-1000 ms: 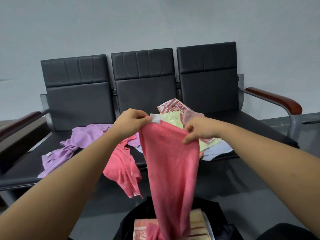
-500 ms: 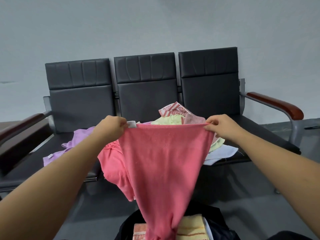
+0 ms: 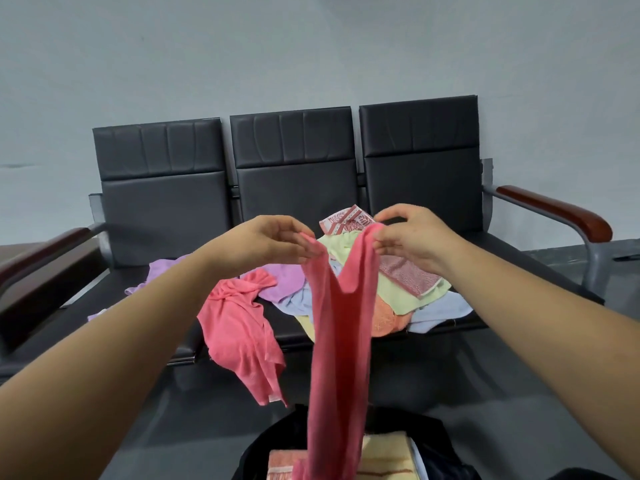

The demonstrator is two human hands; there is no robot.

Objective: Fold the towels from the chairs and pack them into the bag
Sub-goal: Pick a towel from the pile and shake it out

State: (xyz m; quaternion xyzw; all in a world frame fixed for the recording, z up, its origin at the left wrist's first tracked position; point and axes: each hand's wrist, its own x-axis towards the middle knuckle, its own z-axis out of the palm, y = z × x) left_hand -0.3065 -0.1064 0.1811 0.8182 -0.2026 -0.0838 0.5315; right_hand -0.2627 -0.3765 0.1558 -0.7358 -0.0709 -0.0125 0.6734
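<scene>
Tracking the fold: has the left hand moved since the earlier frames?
Yes. The left hand, pinching the pink towel, shifted rightward, from the gap beside the middle seat back to in front of it.

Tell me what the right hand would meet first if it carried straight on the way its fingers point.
Probably the left hand. The right hand pinches one corner of the pink towel, fingers aimed across at the left, which pinches the other; only sagging towel lies between. Depth is uncertain.
</scene>
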